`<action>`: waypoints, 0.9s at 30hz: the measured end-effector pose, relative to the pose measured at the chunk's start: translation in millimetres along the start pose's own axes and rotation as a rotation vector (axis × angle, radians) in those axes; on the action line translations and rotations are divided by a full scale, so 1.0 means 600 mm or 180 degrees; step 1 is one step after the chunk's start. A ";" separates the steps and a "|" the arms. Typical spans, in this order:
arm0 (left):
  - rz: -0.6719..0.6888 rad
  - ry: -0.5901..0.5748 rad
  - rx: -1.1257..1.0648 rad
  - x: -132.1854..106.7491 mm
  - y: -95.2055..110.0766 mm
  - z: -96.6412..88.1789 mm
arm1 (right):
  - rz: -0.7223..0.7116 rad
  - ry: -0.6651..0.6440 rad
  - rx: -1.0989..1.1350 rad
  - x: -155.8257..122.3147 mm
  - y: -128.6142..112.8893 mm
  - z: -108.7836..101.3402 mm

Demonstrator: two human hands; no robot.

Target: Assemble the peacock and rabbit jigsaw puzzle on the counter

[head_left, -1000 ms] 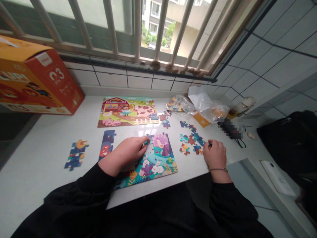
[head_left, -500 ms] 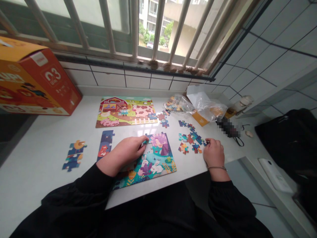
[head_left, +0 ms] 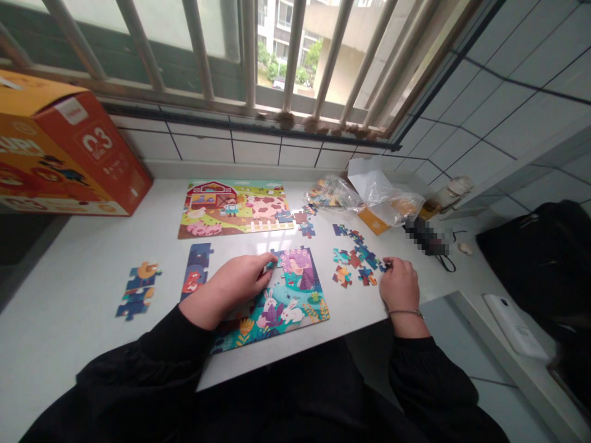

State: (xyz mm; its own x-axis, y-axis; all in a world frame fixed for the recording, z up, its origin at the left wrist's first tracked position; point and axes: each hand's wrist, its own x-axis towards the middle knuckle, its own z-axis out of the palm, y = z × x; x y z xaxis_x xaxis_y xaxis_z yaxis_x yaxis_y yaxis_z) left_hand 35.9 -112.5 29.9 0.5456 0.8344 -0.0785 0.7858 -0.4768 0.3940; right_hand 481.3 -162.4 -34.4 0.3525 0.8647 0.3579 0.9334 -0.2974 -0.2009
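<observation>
My left hand (head_left: 242, 280) is closed in a pinch on a small teal puzzle piece (head_left: 272, 263), at the inner edge of a partly joined jigsaw puzzle (head_left: 290, 314) with rabbits and a pink-purple peacock. The hand and wrist cover part of the puzzle's left side, where a dark blue strip with a red animal shows. Off to the right, my right hand (head_left: 401, 286) rests on the counter, fingers curled, thumb and fingertip on a dark blue puzzle piece (head_left: 385, 266). Several loose puzzle pieces (head_left: 354, 257) lie just left of it.
A farm-scene puzzle (head_left: 235, 209) lies behind, with a few pieces by its right edge. Joined pieces (head_left: 137, 289) sit at left. An orange box (head_left: 92, 154), a plastic bag of pieces (head_left: 332, 192), an opened carton (head_left: 373, 218) and a white device (head_left: 514, 326) surround the work.
</observation>
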 end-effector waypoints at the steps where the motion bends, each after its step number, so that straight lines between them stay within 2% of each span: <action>1: -0.0002 -0.0008 -0.0005 0.000 0.000 0.000 | -0.0009 0.0004 -0.0004 0.000 0.000 0.000; 27: 0.0002 0.0066 -0.0041 -0.001 0.000 0.001 | -0.0112 0.0067 -0.0046 0.001 0.005 0.004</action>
State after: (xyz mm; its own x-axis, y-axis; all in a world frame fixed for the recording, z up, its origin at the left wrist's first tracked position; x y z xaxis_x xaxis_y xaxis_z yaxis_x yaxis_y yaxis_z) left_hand 35.9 -113.4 29.5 0.5398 0.8397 -0.0592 0.7816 -0.4739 0.4057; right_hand 484.1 -161.5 -36.9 0.3206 0.8660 0.3838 0.9461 -0.2728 -0.1748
